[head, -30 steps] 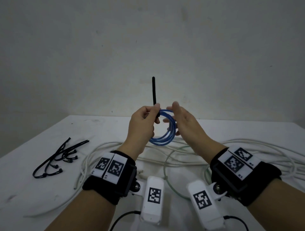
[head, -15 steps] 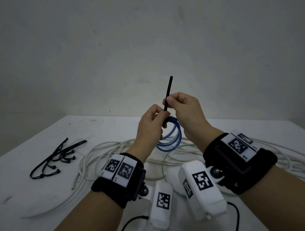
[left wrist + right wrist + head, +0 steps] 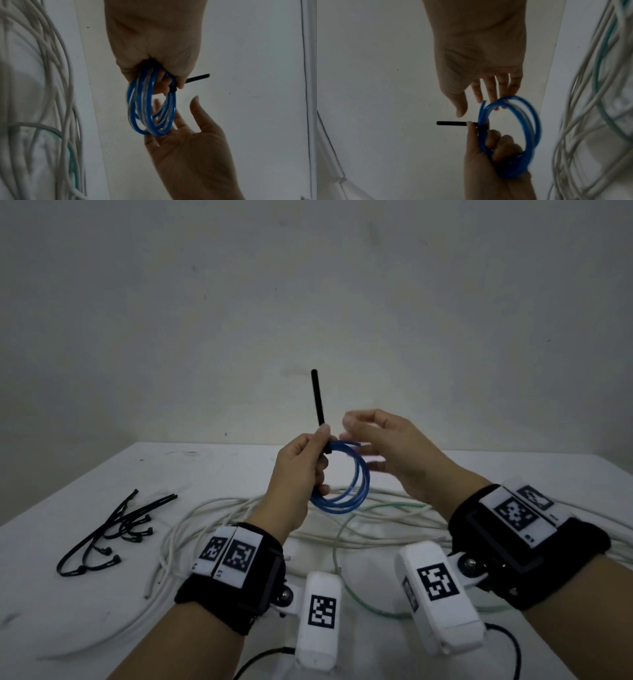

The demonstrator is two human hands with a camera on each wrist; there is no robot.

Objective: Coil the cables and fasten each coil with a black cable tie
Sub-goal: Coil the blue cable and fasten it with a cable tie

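A small blue cable coil (image 3: 346, 479) (image 3: 150, 106) (image 3: 518, 135) hangs in the air above the white table (image 3: 85, 604). My left hand (image 3: 301, 474) (image 3: 154, 54) (image 3: 489, 155) grips its left side, thumb on the black cable tie (image 3: 318, 398) (image 3: 197, 78) (image 3: 452, 123) that wraps the coil, its tail sticking straight up. My right hand (image 3: 383, 450) (image 3: 188, 142) (image 3: 479, 65) hovers just right of the coil, fingers relaxed and spread, holding nothing; whether its fingertips touch the coil's top I cannot tell.
A bundle of spare black cable ties (image 3: 113, 529) lies at the table's left. Loose white cables (image 3: 212, 515) (image 3: 42, 67) (image 3: 583, 121) and a thin green cable (image 3: 346, 577) sprawl across the middle and right of the table. A plain wall stands behind.
My right hand has let go of the tie's tail and dropped back to the right, opening. The tail now points straight up. My left hand keeps its grip on the coil.
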